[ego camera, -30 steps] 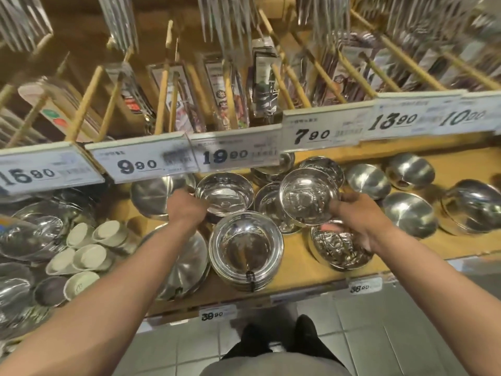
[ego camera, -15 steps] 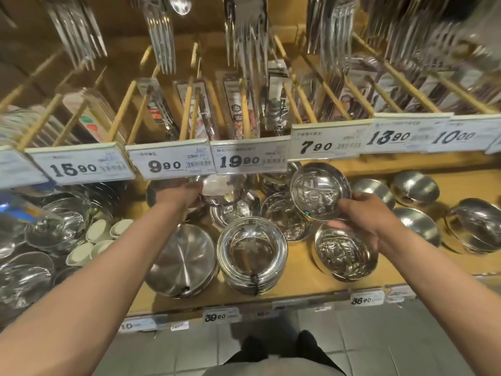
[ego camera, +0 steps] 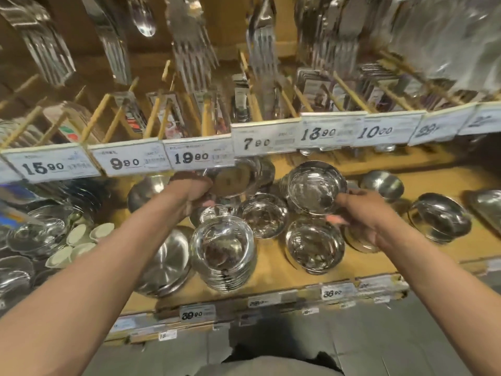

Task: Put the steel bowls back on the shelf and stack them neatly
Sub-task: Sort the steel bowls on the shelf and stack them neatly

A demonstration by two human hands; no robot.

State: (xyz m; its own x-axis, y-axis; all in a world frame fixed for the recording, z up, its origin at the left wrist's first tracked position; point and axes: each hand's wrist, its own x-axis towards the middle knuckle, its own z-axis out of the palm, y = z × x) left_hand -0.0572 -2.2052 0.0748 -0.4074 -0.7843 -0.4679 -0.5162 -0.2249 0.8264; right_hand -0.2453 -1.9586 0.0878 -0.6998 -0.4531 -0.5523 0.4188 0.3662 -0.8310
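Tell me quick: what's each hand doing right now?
Left hand: closed on a steel bowl, lifted under the price tags.
Right hand: closed on another steel bowl.

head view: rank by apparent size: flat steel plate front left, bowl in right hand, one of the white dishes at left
1. Flat steel plate: largest, though partly hidden behind the bowl stack and nearest the camera.
2. Bowl held by the right hand: clearly smaller across.
3. White dish: smallest by far.
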